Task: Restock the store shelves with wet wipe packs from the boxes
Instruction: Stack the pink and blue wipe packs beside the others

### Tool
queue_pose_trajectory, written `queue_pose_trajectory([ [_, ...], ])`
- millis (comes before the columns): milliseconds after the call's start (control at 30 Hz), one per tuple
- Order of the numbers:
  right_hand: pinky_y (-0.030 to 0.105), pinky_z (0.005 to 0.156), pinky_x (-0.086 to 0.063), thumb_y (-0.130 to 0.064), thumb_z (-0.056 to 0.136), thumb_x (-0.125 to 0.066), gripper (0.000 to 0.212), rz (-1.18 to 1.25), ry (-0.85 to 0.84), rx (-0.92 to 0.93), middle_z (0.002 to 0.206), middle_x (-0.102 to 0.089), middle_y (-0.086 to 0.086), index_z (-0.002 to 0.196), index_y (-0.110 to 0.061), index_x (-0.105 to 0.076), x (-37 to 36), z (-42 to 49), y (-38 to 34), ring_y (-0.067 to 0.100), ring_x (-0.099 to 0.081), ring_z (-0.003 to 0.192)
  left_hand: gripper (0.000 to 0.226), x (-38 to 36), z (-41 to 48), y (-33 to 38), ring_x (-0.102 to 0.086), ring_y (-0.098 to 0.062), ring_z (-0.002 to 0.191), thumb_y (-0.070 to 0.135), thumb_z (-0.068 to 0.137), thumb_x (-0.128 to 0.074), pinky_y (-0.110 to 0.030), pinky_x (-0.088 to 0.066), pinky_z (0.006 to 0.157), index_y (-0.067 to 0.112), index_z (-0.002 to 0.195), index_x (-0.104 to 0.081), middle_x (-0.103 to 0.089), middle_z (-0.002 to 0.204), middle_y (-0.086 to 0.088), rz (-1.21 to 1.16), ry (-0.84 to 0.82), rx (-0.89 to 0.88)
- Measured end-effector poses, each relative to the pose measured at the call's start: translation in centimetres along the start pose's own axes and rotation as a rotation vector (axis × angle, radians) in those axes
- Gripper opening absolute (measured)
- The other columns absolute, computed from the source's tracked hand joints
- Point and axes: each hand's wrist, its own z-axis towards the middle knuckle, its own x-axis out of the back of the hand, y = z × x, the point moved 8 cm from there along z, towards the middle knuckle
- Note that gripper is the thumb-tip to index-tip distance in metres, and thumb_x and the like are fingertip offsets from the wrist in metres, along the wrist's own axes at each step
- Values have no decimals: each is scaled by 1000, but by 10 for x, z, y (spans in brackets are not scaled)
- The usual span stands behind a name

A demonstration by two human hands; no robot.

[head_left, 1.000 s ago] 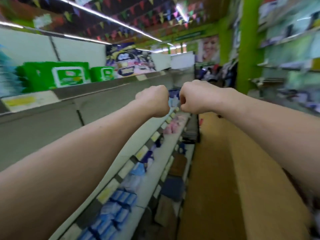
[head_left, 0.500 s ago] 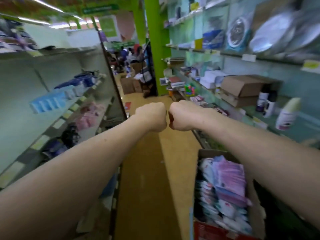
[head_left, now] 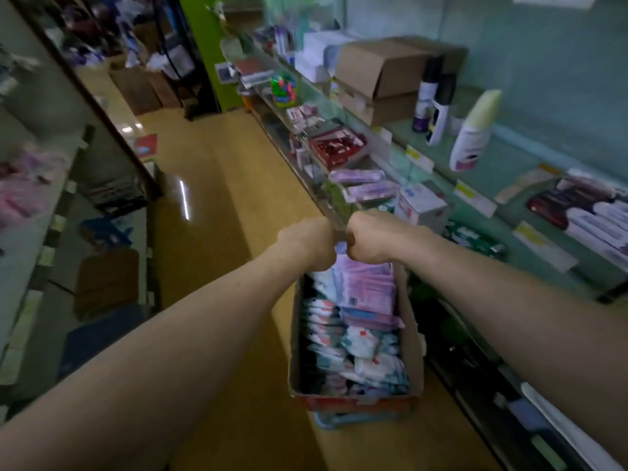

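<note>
— Cardboard box [head_left: 413, 334] is sitting low at the near right, just beside the right-hand shelving, and wet wipe packs [head_left: 362, 348] are filling it, with purple ones lying at its far end.

— And the hands?

— Left hand [head_left: 307, 243] and right hand [head_left: 368, 237] are hovering over the box's far end, fist beside fist. Fingers are curling tight into the palms and gripping nothing.

— What's lying around it?

— On the right shelf [head_left: 509, 158] a white bottle [head_left: 474, 130] is standing nearer than two brown cartons [head_left: 377, 73]. Yellow floor [head_left: 217, 205] is stretching away on the left.
</note>
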Motion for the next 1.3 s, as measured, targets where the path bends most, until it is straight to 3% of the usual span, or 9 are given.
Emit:
queue_pose_trajectory([
  [267, 27, 62, -35, -8, 90, -50, 28, 81, -134, -161, 71, -52, 8, 62, -11, -48, -103, 45, 80, 29, -54, 77, 27, -109, 63, 0, -53, -27, 114, 23, 96, -54, -38, -45, 99, 13, 121, -53, -52, 135, -12, -104, -244, -36],
  [400, 27, 69, -39, -12, 91, -50, 17, 96, -161, -229, 106, -62, 13, 95, -10, -66, -149, 73, 101, 31, -57, 98, 49, -160, 89, -13, -51, -31, 120, 29, 97, -55, -41, -45, 98, 7, 139, -42, -47, 140, -15, -269, -339, -15],
  [533, 32, 89, -45, -15, 92, -50, 38, 70, -204, -245, 132, -53, 12, 129, -13, -54, -190, 102, 107, 31, -52, 120, 56, -205, 110, -30, -54, -31, 115, 22, 95, -57, -37, -49, 90, 8, 144, -34, -51, 136, -14, -426, -399, 64],
  [600, 36, 96, -45, -17, 91, -52, 44, 62, -212, -254, 136, -48, 12, 134, -14, -47, -208, 115, 109, 31, -47, 124, 42, -222, 119, -36, -58, -30, 101, 20, 93, -58, -35, -48, 78, 6, 130, -45, -58, 118, -14, -500, -426, 108],
  [667, 39, 99, -43, -19, 90, -55, 49, 53, -219, -268, 137, -43, 13, 137, -14, -42, -224, 126, 111, 34, -42, 127, 15, -235, 128, -45, -52, -24, 69, 18, 90, -60, -30, -41, 61, 8, 86, -50, -52, 80, -10, -569, -420, 181],
  [700, 40, 100, -42, -20, 90, -56, 51, 42, -232, -280, 138, -40, 14, 137, -14, -40, -231, 131, 112, 35, -39, 129, 25, -244, 131, -49, -44, -21, 59, 17, 89, -60, -28, -37, 55, 10, 71, -44, -45, 68, -7, -621, -428, 234],
  [900, 44, 104, -35, -27, 87, -63, 69, -50, -270, -333, 144, -33, 14, 145, -14, -26, -261, 147, 126, 35, -34, 133, 17, -282, 140, -50, -52, -24, 74, 18, 90, -63, -28, -42, 56, 4, 91, -55, -55, 88, -14, -895, -550, 394],
  [1167, 40, 105, -31, -33, 87, -62, 54, -84, -256, -330, 139, -37, 11, 135, -19, -43, -279, 136, 134, 32, -33, 133, 27, -307, 125, -43, -58, -22, 69, 29, 89, -65, -34, -51, 67, 6, 98, -56, -61, 84, -11, -1036, -687, 536],
  [1300, 30, 77, -40, -37, 86, -64, 30, 233, -235, -311, 121, -57, 7, 103, -23, -44, -279, 120, 132, 27, -56, 112, 35, -308, 113, -36, -59, -21, 78, 41, 88, -65, -34, -50, 69, 12, 105, -56, -59, 92, -8, -1191, -711, 569],
])
